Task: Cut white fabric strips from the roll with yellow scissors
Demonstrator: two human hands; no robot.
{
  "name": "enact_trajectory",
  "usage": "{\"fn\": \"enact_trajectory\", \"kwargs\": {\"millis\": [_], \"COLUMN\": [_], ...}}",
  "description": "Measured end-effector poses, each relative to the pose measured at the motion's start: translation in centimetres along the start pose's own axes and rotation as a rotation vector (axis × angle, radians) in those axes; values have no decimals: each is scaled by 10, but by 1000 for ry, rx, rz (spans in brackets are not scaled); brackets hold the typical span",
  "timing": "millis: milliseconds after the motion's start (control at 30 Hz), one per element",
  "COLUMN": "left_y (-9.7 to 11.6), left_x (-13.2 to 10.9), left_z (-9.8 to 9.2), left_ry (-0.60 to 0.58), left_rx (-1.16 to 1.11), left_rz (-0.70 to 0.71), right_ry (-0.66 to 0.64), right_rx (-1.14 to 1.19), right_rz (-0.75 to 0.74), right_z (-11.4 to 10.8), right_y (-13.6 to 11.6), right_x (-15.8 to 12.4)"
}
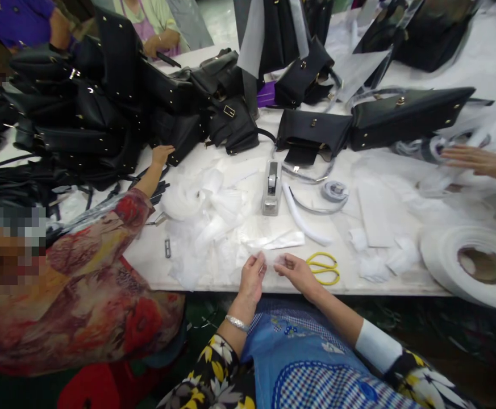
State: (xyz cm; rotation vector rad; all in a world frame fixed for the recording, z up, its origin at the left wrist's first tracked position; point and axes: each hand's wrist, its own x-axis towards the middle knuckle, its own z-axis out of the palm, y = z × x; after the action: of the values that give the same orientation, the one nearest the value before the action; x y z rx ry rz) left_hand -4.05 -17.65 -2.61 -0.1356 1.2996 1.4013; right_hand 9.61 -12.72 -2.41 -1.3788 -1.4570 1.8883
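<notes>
Over the blue checked apron (pixel 299 363), the left hand (pixel 251 279) and right hand (pixel 297 272) meet at the near edge of the white surface (pixel 405 281). Each grip is pinched tight on one end of a thin white scrap (pixel 272 259), seemingly to keep it stretched rather than crumpled. Yellow scissors (pixel 324 268) lie just beside the right hand for easy reach, and the tape dispenser (pixel 272 187) stands straight ahead. Farther out, a co-worker's hand (pixel 162 154) touches the heaped black handbags (pixel 103 113).
</notes>
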Motion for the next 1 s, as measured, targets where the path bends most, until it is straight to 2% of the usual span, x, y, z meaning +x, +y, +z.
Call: {"fn": "enact_trajectory", "kwargs": {"millis": [100, 233, 400, 500, 633, 800, 1000], "left_y": [3, 10, 12, 11, 15, 23, 30], "left_x": [5, 13, 21, 27, 33, 42, 51], "left_z": [-16, -35, -49, -56, -55, -44, -39], "left_ry": [54, 128, 151, 180, 207, 247, 240], "left_rx": [33, 254, 634, 917, 1158, 1223, 1363], "left_rz": [22, 96, 237, 388, 525, 510, 455], "right_ry": [-35, -47, 123, 151, 161, 189, 213], "right_rx": [-137, -344, -778, -910, -972, -983, -1028], "right_rz": [0, -34, -112, -107, -54, -2, -28], "right_z": [-18, -29, -28, -29, -33, -36, -34], "right_y": [5, 3, -1, -4, -8, -13, -10], "right_x": [4, 15, 24, 24, 24, 30, 36]}}
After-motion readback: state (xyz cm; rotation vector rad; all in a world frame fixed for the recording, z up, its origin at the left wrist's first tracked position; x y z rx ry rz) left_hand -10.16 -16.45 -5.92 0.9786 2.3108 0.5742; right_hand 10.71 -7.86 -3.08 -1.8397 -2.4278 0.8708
